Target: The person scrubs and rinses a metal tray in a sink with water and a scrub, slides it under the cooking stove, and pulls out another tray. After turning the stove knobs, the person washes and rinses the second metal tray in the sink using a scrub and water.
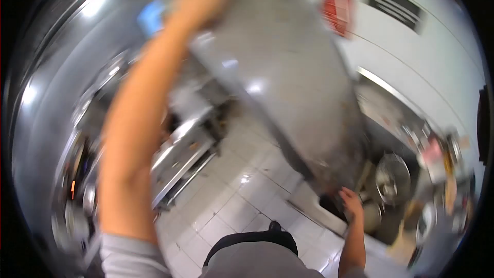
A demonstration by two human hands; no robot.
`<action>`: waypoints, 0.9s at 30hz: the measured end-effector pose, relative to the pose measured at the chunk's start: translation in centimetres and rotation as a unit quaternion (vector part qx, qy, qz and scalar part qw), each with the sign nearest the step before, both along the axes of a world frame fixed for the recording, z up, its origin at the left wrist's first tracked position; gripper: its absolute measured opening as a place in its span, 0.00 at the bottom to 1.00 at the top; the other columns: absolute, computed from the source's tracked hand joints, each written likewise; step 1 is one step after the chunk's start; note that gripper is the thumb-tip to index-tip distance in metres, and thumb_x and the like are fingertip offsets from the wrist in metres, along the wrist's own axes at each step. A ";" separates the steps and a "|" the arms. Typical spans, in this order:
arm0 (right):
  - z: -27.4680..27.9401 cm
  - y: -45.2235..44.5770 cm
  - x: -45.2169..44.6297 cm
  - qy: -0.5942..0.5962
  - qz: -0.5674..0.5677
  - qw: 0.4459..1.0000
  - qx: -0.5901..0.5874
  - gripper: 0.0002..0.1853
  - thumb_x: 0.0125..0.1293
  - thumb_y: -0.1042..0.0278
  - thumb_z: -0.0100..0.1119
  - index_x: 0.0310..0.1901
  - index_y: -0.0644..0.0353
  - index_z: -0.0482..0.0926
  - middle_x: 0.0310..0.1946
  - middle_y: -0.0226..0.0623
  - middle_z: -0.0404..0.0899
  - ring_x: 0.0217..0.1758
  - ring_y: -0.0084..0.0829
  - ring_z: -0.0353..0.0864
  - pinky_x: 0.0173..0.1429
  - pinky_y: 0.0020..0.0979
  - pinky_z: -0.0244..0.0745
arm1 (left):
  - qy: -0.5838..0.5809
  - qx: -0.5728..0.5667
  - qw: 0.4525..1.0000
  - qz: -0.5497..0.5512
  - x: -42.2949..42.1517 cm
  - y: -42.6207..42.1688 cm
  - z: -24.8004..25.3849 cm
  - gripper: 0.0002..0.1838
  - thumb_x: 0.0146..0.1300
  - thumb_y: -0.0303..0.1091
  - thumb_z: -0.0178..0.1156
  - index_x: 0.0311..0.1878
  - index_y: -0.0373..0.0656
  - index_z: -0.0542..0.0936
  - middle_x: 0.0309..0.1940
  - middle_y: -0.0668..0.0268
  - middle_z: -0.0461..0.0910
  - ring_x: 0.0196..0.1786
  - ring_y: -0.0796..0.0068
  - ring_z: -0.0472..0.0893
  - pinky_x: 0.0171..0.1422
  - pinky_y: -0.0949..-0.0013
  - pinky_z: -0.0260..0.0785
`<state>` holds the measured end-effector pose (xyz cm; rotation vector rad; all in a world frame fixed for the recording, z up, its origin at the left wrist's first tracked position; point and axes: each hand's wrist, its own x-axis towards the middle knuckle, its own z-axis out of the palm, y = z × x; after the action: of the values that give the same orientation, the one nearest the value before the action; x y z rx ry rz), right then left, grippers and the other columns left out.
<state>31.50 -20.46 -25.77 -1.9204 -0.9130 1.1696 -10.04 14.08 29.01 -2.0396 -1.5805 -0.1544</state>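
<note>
A large, scuffed grey metal vessel [288,62] hangs tilted across the upper middle of the view. Its rounded outside faces me, and a straight dark edge runs down its left side; its exact kind cannot be made out. My left hand [200,2], raised high and blurred by motion, is closed on the upper end. Low on the right, my right hand [351,202] has its fingers closed at the dark lower end. Just left of my raised hand is a blurred blue patch [151,18], perhaps a cloth. The vessel's far side is hidden.
A steel counter with shelves [182,139] stands at the left. To the right, a sink [388,139] holds a round strainer-like bowl [392,177], with cluttered utensils beyond. Pale floor tiles [226,201] lie below. A red item [337,10] and a dark sign [393,5] are on the wall.
</note>
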 end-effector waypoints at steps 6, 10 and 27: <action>10.8 6.4 -4.1 0.556 0.041 0.766 0.321 0.09 0.67 0.63 0.56 0.36 0.61 0.73 0.22 0.24 0.68 0.21 0.17 0.61 0.25 0.21 0.60 | -0.277 0.188 0.873 -0.355 -5.7 -14.8 -11.1 0.06 0.50 0.32 0.61 0.31 0.41 0.78 0.31 0.58 0.77 0.41 0.56 0.78 0.44 0.54 0.69; 20.8 7.3 -13.3 0.506 0.293 0.759 0.288 0.08 0.66 0.65 0.61 0.37 0.62 0.77 0.32 0.40 0.73 0.26 0.31 0.66 0.30 0.31 0.63 | -0.481 -0.086 0.807 -0.331 -15.4 -27.8 -23.9 0.09 0.67 0.35 0.55 0.44 0.41 0.77 0.41 0.57 0.76 0.46 0.53 0.76 0.52 0.54 0.69; 4.6 -11.6 -83.9 -0.075 0.896 0.431 -0.079 0.14 0.66 0.58 0.62 0.45 0.59 0.78 0.30 0.29 0.79 0.29 0.19 0.75 0.31 0.23 0.71 | -0.822 0.177 0.250 0.480 -47.8 -92.5 -63.8 0.08 0.62 0.39 0.64 0.35 0.48 0.76 0.26 0.73 0.76 0.24 0.79 0.74 0.27 0.73 0.67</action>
<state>-52.38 -32.02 -21.14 -0.2673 -3.2856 1.9542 -57.84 -78.38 -34.77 0.7109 -2.7436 -2.3051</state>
